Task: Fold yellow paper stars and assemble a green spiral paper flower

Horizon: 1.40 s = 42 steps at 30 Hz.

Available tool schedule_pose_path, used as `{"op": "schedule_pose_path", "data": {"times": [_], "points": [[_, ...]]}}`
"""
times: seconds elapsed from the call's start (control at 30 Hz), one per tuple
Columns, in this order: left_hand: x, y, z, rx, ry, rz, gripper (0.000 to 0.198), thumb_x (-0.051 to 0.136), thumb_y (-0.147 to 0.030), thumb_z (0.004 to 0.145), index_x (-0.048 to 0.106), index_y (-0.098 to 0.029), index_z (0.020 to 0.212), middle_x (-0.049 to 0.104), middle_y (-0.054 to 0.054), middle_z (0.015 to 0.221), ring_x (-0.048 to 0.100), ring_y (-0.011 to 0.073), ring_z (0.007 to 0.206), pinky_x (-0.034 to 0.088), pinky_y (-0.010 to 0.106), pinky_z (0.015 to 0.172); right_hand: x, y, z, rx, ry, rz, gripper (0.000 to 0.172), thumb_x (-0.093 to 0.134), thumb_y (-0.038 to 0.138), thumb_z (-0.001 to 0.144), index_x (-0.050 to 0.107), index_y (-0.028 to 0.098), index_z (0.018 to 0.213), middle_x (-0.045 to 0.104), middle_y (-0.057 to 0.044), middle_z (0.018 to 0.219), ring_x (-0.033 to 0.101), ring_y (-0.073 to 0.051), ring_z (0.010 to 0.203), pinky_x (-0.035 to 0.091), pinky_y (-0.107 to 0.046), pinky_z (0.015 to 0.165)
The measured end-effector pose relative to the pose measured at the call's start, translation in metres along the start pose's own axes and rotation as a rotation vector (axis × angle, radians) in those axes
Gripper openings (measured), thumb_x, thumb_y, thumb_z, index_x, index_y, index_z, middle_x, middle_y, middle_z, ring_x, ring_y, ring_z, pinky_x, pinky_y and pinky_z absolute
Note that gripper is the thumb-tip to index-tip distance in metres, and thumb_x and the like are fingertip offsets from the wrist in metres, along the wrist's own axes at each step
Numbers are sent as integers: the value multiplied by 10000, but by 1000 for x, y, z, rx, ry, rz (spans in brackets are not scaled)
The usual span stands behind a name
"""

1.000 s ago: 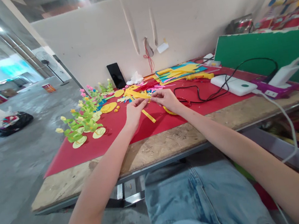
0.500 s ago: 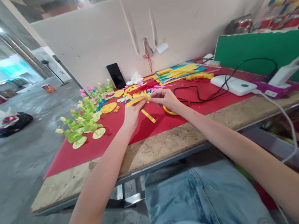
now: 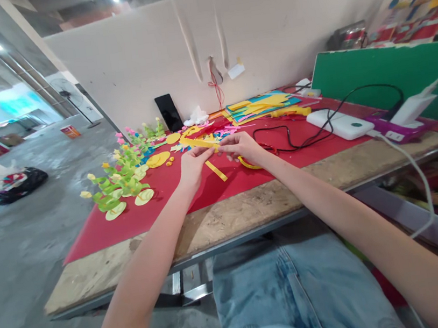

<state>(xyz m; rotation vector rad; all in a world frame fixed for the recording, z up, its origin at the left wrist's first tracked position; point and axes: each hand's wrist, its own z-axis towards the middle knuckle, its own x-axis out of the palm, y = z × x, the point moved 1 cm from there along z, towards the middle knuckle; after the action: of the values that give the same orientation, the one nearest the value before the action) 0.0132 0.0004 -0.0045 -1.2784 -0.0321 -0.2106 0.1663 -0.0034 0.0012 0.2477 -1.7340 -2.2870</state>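
Observation:
My left hand (image 3: 192,163) and my right hand (image 3: 242,145) meet over the red mat (image 3: 129,220), both pinching a yellow paper strip (image 3: 200,143) that slants up to the left between them. A second yellow strip (image 3: 217,170) lies flat on the mat just below my hands. A curled yellow strip (image 3: 248,163) rests under my right wrist. Behind the hands lies a heap of coloured paper scraps (image 3: 206,130).
Green paper plants on yellow discs (image 3: 119,189) stand at the left. A black phone (image 3: 168,112) leans on the back board. Stacked coloured sheets (image 3: 259,105), a yellow tool (image 3: 291,112), a white box (image 3: 338,123) with cables and a green board (image 3: 390,80) lie at the right.
The strip between my hands has tilted, its left end now higher. Both hands stay pinched on it and have shifted only slightly.

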Motion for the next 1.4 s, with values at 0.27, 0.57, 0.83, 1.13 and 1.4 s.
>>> {"op": "schedule_pose_path", "data": {"times": [0.27,0.57,0.83,1.13,1.4], "points": [[0,2,1,-5,-6,-2,198,728,-201,527,685,-145,712,682,23,729,606,132,703,445,284,793,0,-1,-2,23,70,-33,256,658,323,637,619,87,730,631,-22,616,481,-45,385,340,-142,303],[1,1,0,-14,8,-1,184,728,-210,530,672,-146,694,661,16,705,588,117,676,436,260,750,0,3,-4,-13,114,-92,299,648,378,664,636,79,653,557,6,428,446,-43,337,341,-148,326],[3,-1,-3,-89,29,-3,182,722,-266,545,655,-145,664,623,2,672,551,96,636,422,245,699,-2,-1,-1,-55,167,-73,325,643,395,671,637,71,696,618,-29,554,521,-63,406,379,-146,333],[4,-2,-3,-80,-4,-19,173,724,-246,511,659,-147,637,633,3,665,547,97,634,407,240,689,-1,-2,-1,-8,161,-12,344,666,415,639,613,81,700,626,-37,599,561,-87,452,400,-155,330],[4,-3,-1,-210,13,-115,180,736,-228,494,643,-136,618,623,-1,612,548,82,570,433,228,634,0,-2,-2,-84,202,-169,295,538,381,754,562,102,662,543,9,498,489,-66,375,378,-169,346]]}}
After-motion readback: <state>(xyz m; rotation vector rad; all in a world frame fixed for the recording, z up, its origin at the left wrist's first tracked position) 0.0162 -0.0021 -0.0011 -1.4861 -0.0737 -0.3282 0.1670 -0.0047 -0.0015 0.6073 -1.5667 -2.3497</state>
